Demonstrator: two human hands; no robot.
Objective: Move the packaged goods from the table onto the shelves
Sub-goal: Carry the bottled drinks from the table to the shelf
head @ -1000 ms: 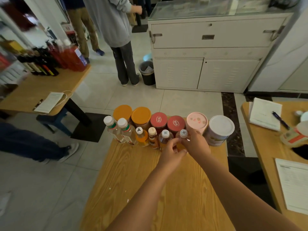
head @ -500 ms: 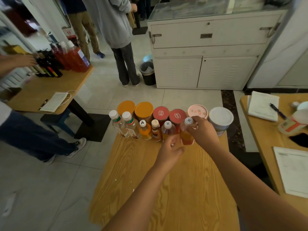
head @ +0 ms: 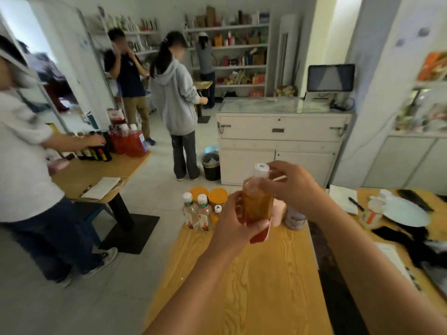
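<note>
**Taking the amber bottle (head: 257, 204) off the counter (head: 254, 286) for the shelves (head: 239, 47)**

Grips the amber bottle upright above the counter's far end, left hand (head: 232, 221) curled round its body to carry the weight. Pinches the neck under the white cap (head: 261, 169) with the right hand (head: 292, 187), likely to steady it. Possibly clutches a second, reddish bottle too; too blurred to tell. Leaves clear bottles (head: 197, 211) and orange-lidded tubs (head: 217, 195) at the counter's far edge. Faces shelves well beyond the counter.
</note>
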